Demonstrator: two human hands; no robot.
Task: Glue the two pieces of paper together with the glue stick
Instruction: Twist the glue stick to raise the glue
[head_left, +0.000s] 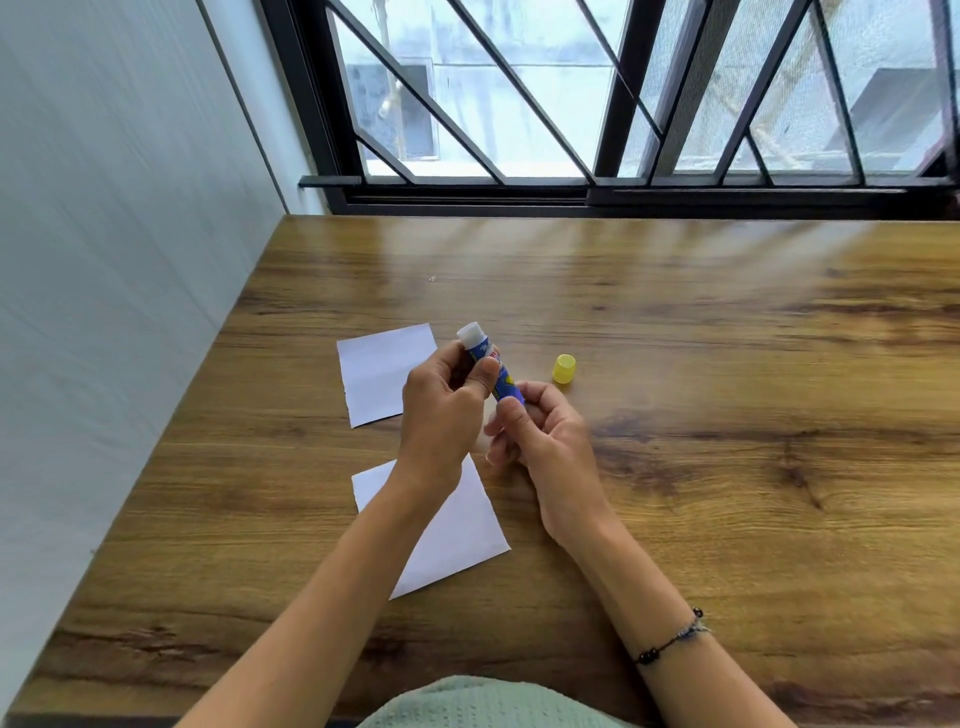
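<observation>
An uncapped blue glue stick (496, 371) with white glue showing at its tip is held tilted above the table. My left hand (441, 410) grips its upper body. My right hand (540, 434) pinches its bottom end between fingers and thumb. Its yellow cap (564, 369) stands on the table just right of the hands. One white paper (379, 376) lies flat behind my left hand, partly hidden by it. A second white paper (452, 535) lies nearer me, under my left forearm.
The wooden table (727, 415) meets a white wall (104, 260) on the left and a barred window (571, 104) at the back. My right wrist wears a beaded bracelet (670, 642).
</observation>
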